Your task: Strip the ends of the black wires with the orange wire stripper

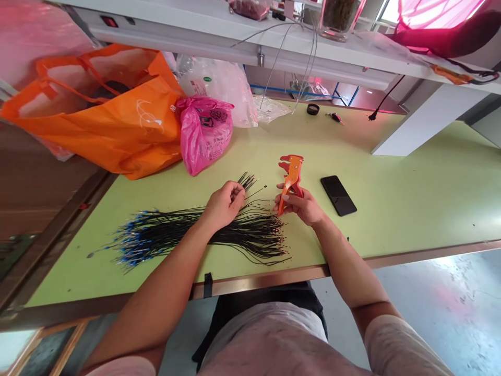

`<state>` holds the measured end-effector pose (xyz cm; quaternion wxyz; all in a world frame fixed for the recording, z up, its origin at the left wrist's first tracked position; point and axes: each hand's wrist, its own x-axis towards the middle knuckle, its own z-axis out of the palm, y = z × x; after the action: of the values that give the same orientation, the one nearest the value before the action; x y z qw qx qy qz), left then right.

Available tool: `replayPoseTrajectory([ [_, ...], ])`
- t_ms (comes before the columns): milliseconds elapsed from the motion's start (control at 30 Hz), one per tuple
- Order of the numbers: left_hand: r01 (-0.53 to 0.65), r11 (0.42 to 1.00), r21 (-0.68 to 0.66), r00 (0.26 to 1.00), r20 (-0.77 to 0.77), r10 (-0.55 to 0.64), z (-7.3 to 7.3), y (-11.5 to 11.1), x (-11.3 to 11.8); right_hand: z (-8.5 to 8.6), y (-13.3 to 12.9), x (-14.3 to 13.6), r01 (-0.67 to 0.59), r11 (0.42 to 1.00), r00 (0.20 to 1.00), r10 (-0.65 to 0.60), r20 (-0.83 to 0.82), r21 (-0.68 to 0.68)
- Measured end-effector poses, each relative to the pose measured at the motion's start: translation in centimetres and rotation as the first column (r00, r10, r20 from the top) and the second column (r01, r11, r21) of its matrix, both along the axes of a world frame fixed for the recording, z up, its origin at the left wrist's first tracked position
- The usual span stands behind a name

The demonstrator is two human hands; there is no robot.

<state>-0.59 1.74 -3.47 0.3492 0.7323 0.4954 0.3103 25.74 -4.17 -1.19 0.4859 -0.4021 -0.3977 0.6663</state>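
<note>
Thin black wires with blue ends [258, 232] lie on the smooth green table [407, 209]. The left hand [226, 202] curls over them; I cannot tell if it pinches any. The right hand [304, 206] grips an orange-and-red wire tool [294, 169] near a flat black phone [338, 196].

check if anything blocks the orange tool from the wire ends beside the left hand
Nothing bulky is visible between the orange tool in the right hand and the wire ends beside the left hand; just one thin strand pokes into that gap.
</note>
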Motion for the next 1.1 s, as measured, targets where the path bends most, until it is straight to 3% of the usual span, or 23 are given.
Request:
replayPoseTrajectory([
  [67,0.007,0.999,-0.044,0.990,0.138,-0.001,-0.1,0.0,0.0,0.3,-0.2,0.0,-0.093,0.996,0.996,0.093,-0.009,-0.011],
  [200,0.005,1.000,-0.029,0.967,0.253,0.003,0.4,0.0,0.2,0.8,-0.6,-0.1,-0.221,0.975,0.975,0.221,-0.023,-0.020],
  [567,0.067,0.997,-0.042,0.934,0.355,-0.048,1.3,-0.3,0.1,1.3,-1.1,0.0,-0.433,0.899,0.897,0.436,0.065,-0.061],
  [767,0.081,0.996,-0.046,0.919,0.391,-0.057,1.3,-0.4,0.2,1.3,-1.3,-0.2,-0.480,0.877,0.875,0.481,0.059,-0.038],
  [1100,0.026,0.997,-0.067,0.893,0.451,0.007,2.6,-0.9,0.5,1.3,-1.3,-0.1,-0.491,0.868,0.867,0.495,0.053,-0.071],
])
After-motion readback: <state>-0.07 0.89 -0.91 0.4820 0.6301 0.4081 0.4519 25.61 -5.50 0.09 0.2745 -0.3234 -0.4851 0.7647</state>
